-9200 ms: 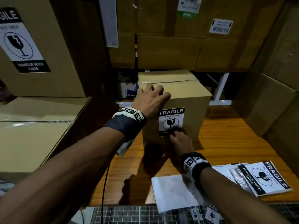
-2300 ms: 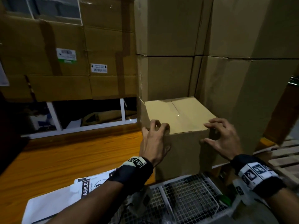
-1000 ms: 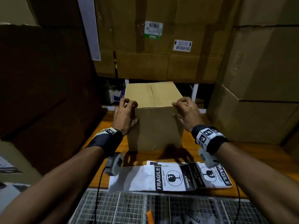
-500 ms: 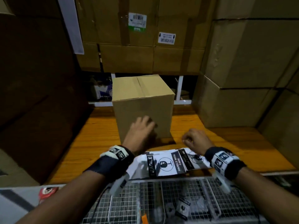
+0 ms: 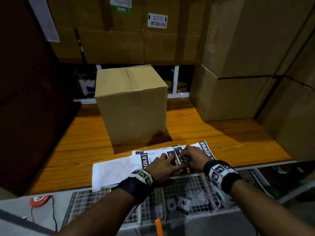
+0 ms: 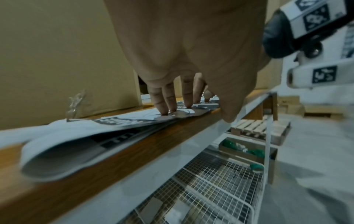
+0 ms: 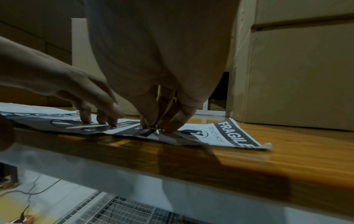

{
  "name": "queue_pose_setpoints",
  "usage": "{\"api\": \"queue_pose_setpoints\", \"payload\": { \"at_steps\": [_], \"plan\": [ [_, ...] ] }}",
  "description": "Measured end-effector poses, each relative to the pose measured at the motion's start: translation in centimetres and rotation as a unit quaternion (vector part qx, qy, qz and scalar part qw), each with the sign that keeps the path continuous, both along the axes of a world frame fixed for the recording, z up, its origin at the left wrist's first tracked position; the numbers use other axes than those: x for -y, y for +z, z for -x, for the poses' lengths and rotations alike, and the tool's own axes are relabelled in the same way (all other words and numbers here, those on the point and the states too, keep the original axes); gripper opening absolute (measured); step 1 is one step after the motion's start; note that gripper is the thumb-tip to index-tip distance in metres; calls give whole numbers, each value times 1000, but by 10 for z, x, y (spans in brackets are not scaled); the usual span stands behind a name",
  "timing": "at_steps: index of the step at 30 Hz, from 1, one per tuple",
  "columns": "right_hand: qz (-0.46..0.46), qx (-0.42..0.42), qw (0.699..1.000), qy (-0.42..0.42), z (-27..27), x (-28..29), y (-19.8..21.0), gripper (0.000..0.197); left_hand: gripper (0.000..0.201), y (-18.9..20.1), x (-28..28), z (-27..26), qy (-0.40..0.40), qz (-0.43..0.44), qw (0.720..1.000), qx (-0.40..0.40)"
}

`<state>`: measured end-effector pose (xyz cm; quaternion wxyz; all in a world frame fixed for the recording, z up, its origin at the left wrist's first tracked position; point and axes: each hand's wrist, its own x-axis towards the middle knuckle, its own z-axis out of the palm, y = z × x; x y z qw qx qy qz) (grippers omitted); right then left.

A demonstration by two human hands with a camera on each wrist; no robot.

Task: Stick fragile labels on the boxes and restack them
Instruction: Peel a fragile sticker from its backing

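Observation:
A plain cardboard box (image 5: 131, 103) stands upright on the wooden table (image 5: 230, 143), with no label on the sides I can see. A stack of black-and-white fragile labels (image 5: 204, 149) lies at the table's front edge, in front of the box. My left hand (image 5: 170, 160) presses the label stack (image 6: 114, 122) flat with straight fingers (image 6: 168, 104). Just right of it, my right hand (image 5: 185, 158) pinches a corner of a fragile label (image 7: 226, 133) between thumb and fingertips (image 7: 172, 124). Both hands are clear of the box.
Large cartons (image 5: 238, 65) wall in the table at the back and right, and a dark carton (image 5: 25, 99) stands at the left. A white backing sheet (image 5: 112, 172) overhangs the front edge. Below is a wire basket (image 5: 187, 198) with loose labels. A red roll (image 5: 40, 200) lies at the lower left.
The labelled box is gone and an unlabelled box now stands mid-table. Both hands have left that box and dropped onto the label stack at the front edge.

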<state>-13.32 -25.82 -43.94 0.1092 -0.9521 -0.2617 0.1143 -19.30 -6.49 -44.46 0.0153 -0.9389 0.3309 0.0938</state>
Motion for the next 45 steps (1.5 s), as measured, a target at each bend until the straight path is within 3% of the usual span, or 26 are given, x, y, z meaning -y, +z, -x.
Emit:
{"api": "queue_pose_setpoints", "payload": {
  "at_steps": [5,12,18,23,27,31,34,38,42,45],
  "plan": [
    [10,13,1000,6,-5,3,-5,28,61,-1,0,3,-32,-36,999,26],
    [-22,6,1000,5,-3,5,-4,29,46,-8,-9,5,-23,7,999,42],
    [-44,21,999,-5,5,0,-7,24,29,-15,-15,4,77,48,993,74],
    [-1,35,999,-12,2,-14,-6,26,32,-8,-34,5,165,4,982,90],
    [59,59,996,-18,1,-26,1,22,39,-5,-71,16,212,20,973,85],
    [29,101,994,19,8,-54,3,30,35,-8,-110,30,196,25,977,79],
    [-24,83,993,78,15,-84,4,25,33,-17,-119,37,185,52,979,73],
    [-25,60,991,118,27,-110,0,20,26,-20,-119,42,195,109,971,79],
    [-13,50,991,123,37,-119,-5,22,22,-25,-128,45,187,158,966,82],
    [-13,18,997,78,49,-129,-8,30,19,-29,-132,45,184,177,964,76]
  ]
}}
